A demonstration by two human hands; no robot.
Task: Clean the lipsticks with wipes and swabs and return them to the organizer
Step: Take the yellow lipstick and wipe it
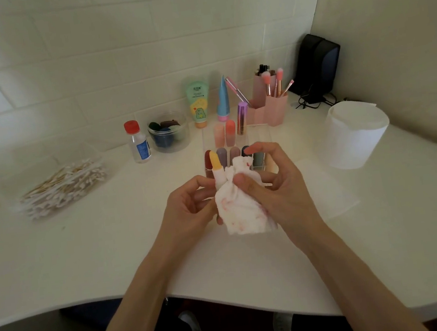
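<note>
My left hand [189, 204] holds a lipstick [217, 168] with a yellow top and a white body, upright above the table. My right hand [277, 183] presses a crumpled white wipe [241, 212], stained pink and red, against the lipstick's lower part. Just behind my hands stands the clear organizer [264, 143] with several lipsticks of different colours upright in its slots. A pile of cotton swabs [63, 187] lies at the left of the table.
A small red-capped bottle [138, 142], a clear jar of sponges [168, 131], two tubes [198, 103] and a pink brush holder [270, 104] stand along the back. A white roll of wipes [357, 137] is at right, a black pouch [315, 65] in the corner.
</note>
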